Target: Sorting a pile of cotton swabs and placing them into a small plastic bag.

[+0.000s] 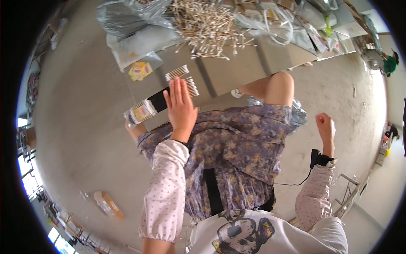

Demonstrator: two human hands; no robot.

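My left hand lies flat, fingers spread, at the near edge of a low grey table, over a black holder with a clear packet of cotton swabs beside it. Two neat rows of cotton swabs lie just beyond the fingertips. A big loose heap of cotton swabs covers the far part of the table. My right hand hangs out to the right above the concrete floor, fingers curled, holding nothing I can see. A black band with a cable sits on that wrist.
A small yellow packet lies on a clear bag on the table's left. Plastic bags and packaging crowd the far edge. A cardboard box lies on the floor at lower left. A metal frame stands at right.
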